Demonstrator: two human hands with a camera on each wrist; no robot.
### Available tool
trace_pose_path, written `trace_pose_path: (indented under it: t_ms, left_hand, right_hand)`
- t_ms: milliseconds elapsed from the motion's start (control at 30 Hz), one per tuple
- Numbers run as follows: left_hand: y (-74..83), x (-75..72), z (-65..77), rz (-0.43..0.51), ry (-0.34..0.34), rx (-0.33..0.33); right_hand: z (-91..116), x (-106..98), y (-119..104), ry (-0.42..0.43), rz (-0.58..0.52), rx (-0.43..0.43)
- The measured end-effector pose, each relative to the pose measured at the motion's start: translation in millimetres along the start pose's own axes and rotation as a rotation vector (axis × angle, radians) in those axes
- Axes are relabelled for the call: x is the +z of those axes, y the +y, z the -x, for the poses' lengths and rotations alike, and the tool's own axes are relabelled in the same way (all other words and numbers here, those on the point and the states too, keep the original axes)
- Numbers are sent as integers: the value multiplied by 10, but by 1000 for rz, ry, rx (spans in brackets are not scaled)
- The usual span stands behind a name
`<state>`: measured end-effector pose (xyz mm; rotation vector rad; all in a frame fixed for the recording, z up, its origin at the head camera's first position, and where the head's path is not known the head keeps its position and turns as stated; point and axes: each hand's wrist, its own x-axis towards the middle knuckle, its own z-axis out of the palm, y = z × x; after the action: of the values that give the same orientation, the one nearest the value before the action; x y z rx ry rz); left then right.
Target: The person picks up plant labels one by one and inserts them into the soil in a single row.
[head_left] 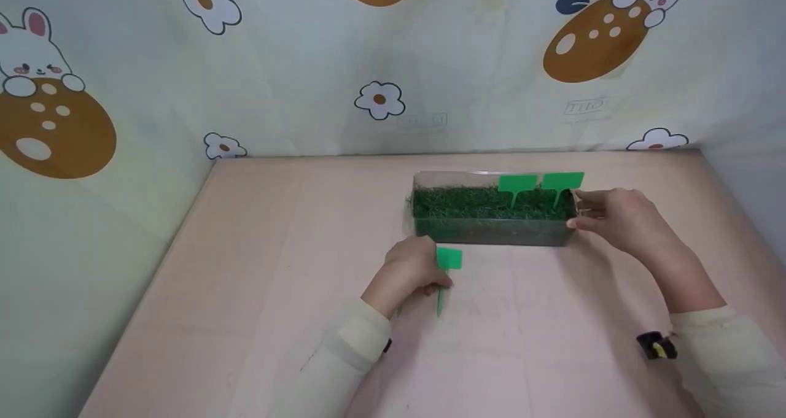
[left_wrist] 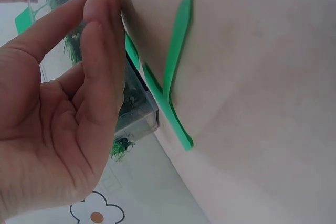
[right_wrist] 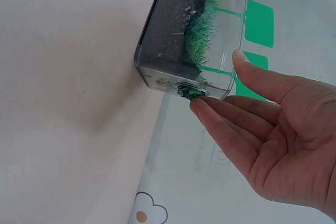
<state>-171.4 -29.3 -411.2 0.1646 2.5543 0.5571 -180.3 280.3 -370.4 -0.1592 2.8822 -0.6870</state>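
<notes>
A clear planter box (head_left: 491,231) filled with artificial grass (head_left: 457,203) holds two upright green plant labels (head_left: 517,185) at its right part. My right hand (head_left: 626,218) holds the box's right end, thumb at the rim and fingertips on the end wall beside a green tuft (right_wrist: 192,92). Near the box's front left corner, my left hand (head_left: 414,267) is low at the table, fingertips right at a green plant label (head_left: 449,258). Thumb and fingers are bent toward each other, nothing visible between them. Another green label (left_wrist: 173,72) lies just below this hand, mostly hidden in the head view.
The pale tabletop (head_left: 258,270) extends around the box and hands. Behind it hangs a curtain (head_left: 295,86) printed with flowers and rabbits. A small black strapped device (head_left: 657,345) is at the right wrist.
</notes>
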Motion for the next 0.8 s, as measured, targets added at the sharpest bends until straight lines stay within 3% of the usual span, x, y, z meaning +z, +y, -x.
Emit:
trace_pose_path:
  t_ms: [200,433,667,800]
  left_hand:
    - [33,49,-7,-92,29,-13]
    - [-8,37,12,-30,-29,-9]
    - [-65,10,63,121,-95,100]
    - [-101,0,68,175,-146,239]
  right_hand:
    - [8,7,7,7,2,-6]
    - [3,19,29,9,2,-17]
    - [1,17,49,5,8,-34]
    - [4,16,44,10,7,-27]
